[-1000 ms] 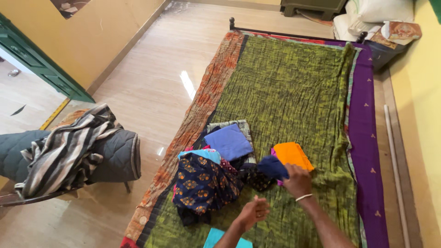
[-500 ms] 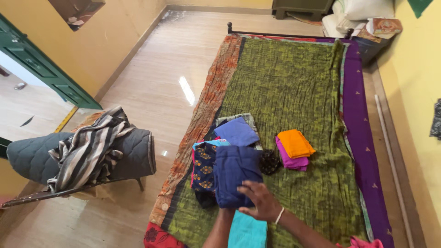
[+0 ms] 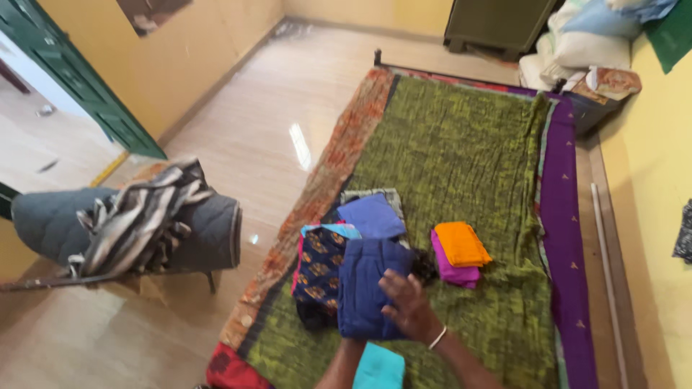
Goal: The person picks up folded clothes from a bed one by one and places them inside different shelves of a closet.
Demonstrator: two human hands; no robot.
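a soft dark blue folded cloth point(image 3: 367, 295) lies mid-bed on the crinkled green bedspread point(image 3: 461, 151), the right hand point(image 3: 407, 306) spread flat on it, best pressing evenly to keep creases crisp; left hand mostly hidden, grip unclear; orange folded cloth point(image 3: 461, 243) at two o'clock.

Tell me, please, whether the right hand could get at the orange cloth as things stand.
Probably yes. The right hand rests flat on the blue garment, holding nothing, and the orange cloth lies uncovered on top of a pink cloth just beyond it, with only bare green bedspread between them.
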